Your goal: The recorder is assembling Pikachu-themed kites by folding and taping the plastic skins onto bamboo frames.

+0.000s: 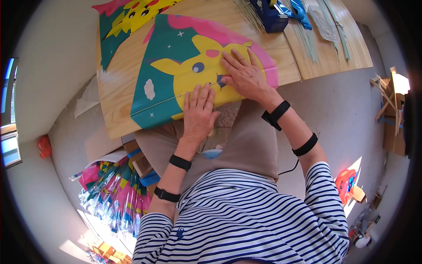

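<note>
Striped shirt [250, 211] nearest, then beige trousers [255, 141] at the table edge. Left hand [200, 115] palm-down on the near part of a printed sheet [187, 81], fingers slightly parted. Right hand [247, 78] also flat on it, farther right, fingers spread wide. Sheet lies on the wooden table [118, 97]; a pale line crosses its near part. Beyond: second printed sheet [134, 18], far left; blue tape dispenser [271, 17], far right; thin sticks [306, 42] beside it; clear plastic tray [323, 23] farther right.

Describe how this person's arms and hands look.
The left hand and right hand are bare, without gloves. Two black bands circle each arm, one near the wrist, another nearer the elbow. White sleeves with navy stripes end around the elbows.
</note>
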`<move>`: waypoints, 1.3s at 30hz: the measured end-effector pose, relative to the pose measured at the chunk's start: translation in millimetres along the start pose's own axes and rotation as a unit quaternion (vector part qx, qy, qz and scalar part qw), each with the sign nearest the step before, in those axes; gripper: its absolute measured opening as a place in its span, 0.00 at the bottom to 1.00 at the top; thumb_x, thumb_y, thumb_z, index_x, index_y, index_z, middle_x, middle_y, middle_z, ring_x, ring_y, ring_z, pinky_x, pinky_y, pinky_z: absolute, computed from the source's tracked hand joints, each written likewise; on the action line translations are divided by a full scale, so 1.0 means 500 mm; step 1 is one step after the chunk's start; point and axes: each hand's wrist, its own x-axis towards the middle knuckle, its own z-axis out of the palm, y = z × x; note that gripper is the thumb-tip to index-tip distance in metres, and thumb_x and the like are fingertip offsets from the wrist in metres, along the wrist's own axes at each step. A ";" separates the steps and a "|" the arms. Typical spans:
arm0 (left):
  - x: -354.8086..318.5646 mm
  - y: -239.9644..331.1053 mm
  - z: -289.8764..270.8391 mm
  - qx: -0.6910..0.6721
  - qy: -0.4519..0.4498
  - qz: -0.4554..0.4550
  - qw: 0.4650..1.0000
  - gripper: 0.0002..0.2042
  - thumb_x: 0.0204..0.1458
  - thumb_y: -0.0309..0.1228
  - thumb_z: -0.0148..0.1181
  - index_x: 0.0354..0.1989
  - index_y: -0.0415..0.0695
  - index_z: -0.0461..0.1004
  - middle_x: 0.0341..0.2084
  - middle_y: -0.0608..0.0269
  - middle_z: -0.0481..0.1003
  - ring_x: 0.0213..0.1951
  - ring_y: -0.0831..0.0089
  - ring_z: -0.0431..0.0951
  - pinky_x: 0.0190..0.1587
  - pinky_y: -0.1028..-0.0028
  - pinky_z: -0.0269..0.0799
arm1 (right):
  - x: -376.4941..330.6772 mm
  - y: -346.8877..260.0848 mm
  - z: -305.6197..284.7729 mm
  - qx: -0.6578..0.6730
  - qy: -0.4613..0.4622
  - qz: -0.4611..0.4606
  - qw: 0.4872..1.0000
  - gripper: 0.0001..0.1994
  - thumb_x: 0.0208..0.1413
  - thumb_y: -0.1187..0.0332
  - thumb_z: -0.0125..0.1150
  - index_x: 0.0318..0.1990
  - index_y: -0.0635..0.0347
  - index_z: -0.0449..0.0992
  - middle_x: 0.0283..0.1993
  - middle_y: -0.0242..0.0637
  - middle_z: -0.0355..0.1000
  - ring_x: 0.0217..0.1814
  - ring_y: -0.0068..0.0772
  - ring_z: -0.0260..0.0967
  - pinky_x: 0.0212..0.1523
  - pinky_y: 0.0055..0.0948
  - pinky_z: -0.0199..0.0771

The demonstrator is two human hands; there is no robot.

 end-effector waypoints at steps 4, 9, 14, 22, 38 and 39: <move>0.001 0.000 0.001 0.003 -0.002 0.001 1.000 0.39 0.47 0.38 0.73 0.69 0.41 0.66 0.71 0.56 0.61 0.73 0.52 0.57 0.73 0.47 0.48 | -0.008 -0.002 0.010 -0.009 0.020 -0.006 1.000 0.32 0.62 0.49 0.60 0.67 0.59 0.69 0.75 0.36 0.61 0.80 0.46 0.53 0.77 0.61 0.42; 0.007 0.002 0.002 0.001 0.000 0.006 1.000 0.39 0.46 0.38 0.74 0.68 0.41 0.67 0.71 0.55 0.62 0.73 0.52 0.58 0.73 0.47 0.48 | -0.013 0.001 0.012 -0.011 0.021 0.020 1.000 0.32 0.62 0.48 0.59 0.68 0.59 0.69 0.76 0.37 0.60 0.81 0.46 0.50 0.78 0.60 0.41; 0.008 0.001 0.001 -0.001 0.010 -0.002 1.000 0.37 0.44 0.37 0.74 0.66 0.41 0.69 0.70 0.56 0.63 0.72 0.52 0.59 0.73 0.47 0.49 | -0.052 -0.072 -0.019 0.029 0.009 -0.007 1.000 0.32 0.62 0.48 0.59 0.68 0.59 0.69 0.76 0.38 0.60 0.81 0.45 0.49 0.79 0.60 0.40; 0.007 0.002 0.001 0.000 0.007 0.002 1.000 0.36 0.45 0.37 0.73 0.66 0.41 0.70 0.70 0.55 0.62 0.72 0.51 0.58 0.73 0.46 0.49 | -0.036 -0.044 0.006 0.025 -0.019 -0.010 0.999 0.32 0.62 0.49 0.60 0.68 0.59 0.69 0.77 0.38 0.59 0.81 0.44 0.49 0.78 0.61 0.41; 0.018 0.004 0.005 0.006 0.027 0.005 1.000 0.33 0.49 0.37 0.70 0.66 0.42 0.70 0.69 0.57 0.64 0.71 0.52 0.60 0.72 0.47 0.51 | -0.072 -0.115 0.001 0.048 -0.015 -0.022 0.998 0.36 0.61 0.46 0.58 0.71 0.59 0.64 0.78 0.41 0.57 0.82 0.43 0.47 0.79 0.59 0.37; 0.018 0.003 0.004 0.009 0.024 0.008 1.000 0.33 0.50 0.37 0.69 0.66 0.42 0.70 0.69 0.57 0.64 0.71 0.53 0.60 0.72 0.47 0.51 | -0.077 -0.115 0.008 0.039 -0.011 -0.027 0.999 0.36 0.61 0.45 0.57 0.70 0.60 0.65 0.76 0.42 0.59 0.81 0.43 0.49 0.79 0.59 0.38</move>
